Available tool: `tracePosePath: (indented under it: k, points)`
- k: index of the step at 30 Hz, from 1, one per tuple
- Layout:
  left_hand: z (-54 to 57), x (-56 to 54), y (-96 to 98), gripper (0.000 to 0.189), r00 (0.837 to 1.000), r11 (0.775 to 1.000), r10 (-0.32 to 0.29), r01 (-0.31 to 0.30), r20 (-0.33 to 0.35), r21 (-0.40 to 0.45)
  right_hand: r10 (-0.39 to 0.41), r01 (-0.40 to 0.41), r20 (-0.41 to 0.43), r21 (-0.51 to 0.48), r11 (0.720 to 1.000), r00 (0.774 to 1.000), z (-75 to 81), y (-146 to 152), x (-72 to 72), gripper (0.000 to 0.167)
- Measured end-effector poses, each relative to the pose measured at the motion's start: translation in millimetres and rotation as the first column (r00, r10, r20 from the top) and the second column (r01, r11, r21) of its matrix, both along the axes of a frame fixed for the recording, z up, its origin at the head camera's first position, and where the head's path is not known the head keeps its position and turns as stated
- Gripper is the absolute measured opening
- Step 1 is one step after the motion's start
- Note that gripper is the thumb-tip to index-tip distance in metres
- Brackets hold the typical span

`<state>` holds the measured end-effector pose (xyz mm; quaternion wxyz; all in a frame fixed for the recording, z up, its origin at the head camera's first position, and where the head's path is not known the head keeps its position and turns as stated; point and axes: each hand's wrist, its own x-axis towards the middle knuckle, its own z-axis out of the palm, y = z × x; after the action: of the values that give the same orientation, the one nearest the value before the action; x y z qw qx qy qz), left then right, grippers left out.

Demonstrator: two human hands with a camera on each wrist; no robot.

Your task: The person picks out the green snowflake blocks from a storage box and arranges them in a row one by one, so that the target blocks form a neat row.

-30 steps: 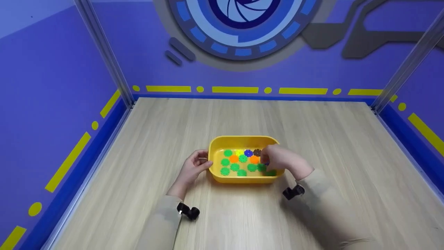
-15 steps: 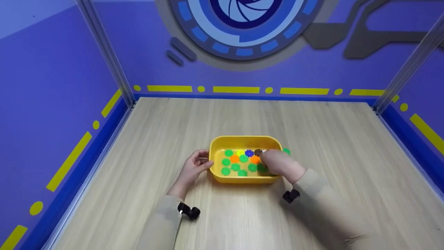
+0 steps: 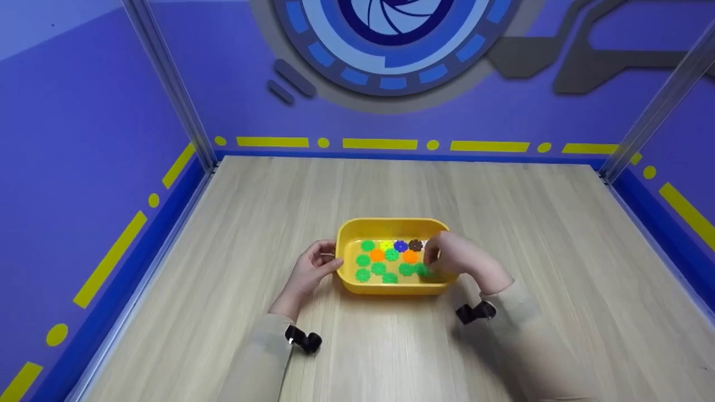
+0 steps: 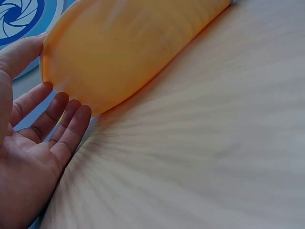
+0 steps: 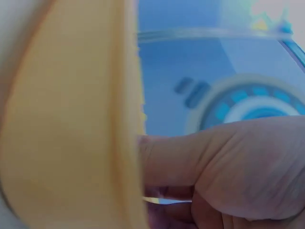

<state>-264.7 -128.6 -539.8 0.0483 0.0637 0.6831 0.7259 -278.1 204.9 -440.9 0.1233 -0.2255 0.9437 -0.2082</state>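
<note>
A yellow plastic bin [image 3: 399, 289] sits on the table, holding several small notched plastic discs: green [image 3: 363, 275], orange [image 3: 377, 255], yellow [image 3: 386, 245], blue [image 3: 400, 245] and brown [image 3: 415, 245]. My left hand [image 3: 304, 273] grips the bin's left end, thumb at the rim and fingertips against the outer wall, as the left wrist view also shows. Over the right end, my right hand [image 3: 455, 257] reaches down inside with bent fingers, near a green disc. The bin wall [image 5: 71, 119] covers those fingertips in the right wrist view, so anything between them is hidden.
The pale wood table [image 3: 363, 190] extends around the bin. Blue printed panels [image 3: 223, 78] stand behind and on both sides, with metal posts [image 3: 173, 84] at the corners. A small black camera [image 3: 304, 339] is worn on each wrist.
My right hand dipped left and down, then rose back over the bin's right end. A green disc seen beyond the hand half a second ago is out of sight. My left hand stays put.
</note>
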Motion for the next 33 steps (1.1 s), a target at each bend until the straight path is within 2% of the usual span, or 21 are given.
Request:
tracePosePath:
  k: [6,14,22,28,33]
  points:
    - [0.6,0.3,0.3,0.046,1.000,1.000,-0.010,0.010,-0.004,0.012,-0.080,0.094,0.084,-0.182,0.979,0.993,1.3,15.0,-3.9,0.009]
    - [-0.6,0.1,0.4,0.046,1.000,1.000,-0.010,0.010,-0.013,0.001,-0.132,0.193,0.195,-0.343,0.919,0.972,-3.5,31.3,-10.2,0.015]
    - [1.6,0.9,-0.4,0.046,0.999,0.999,-0.019,0.018,-0.026,-0.029,-0.216,0.305,0.259,-0.378,0.874,0.941,-6.3,39.9,-12.6,0.023]
    - [0.9,0.1,-0.1,0.046,1.000,0.999,-0.006,0.005,-0.024,-0.051,-0.269,0.370,0.283,-0.411,0.833,0.921,-5.5,49.5,-11.2,0.029]
    - [-0.1,0.5,0.1,0.047,1.000,0.999,-0.005,0.003,-0.031,-0.054,-0.318,0.420,0.296,-0.405,0.812,0.901,-4.3,57.5,-9.8,0.034]
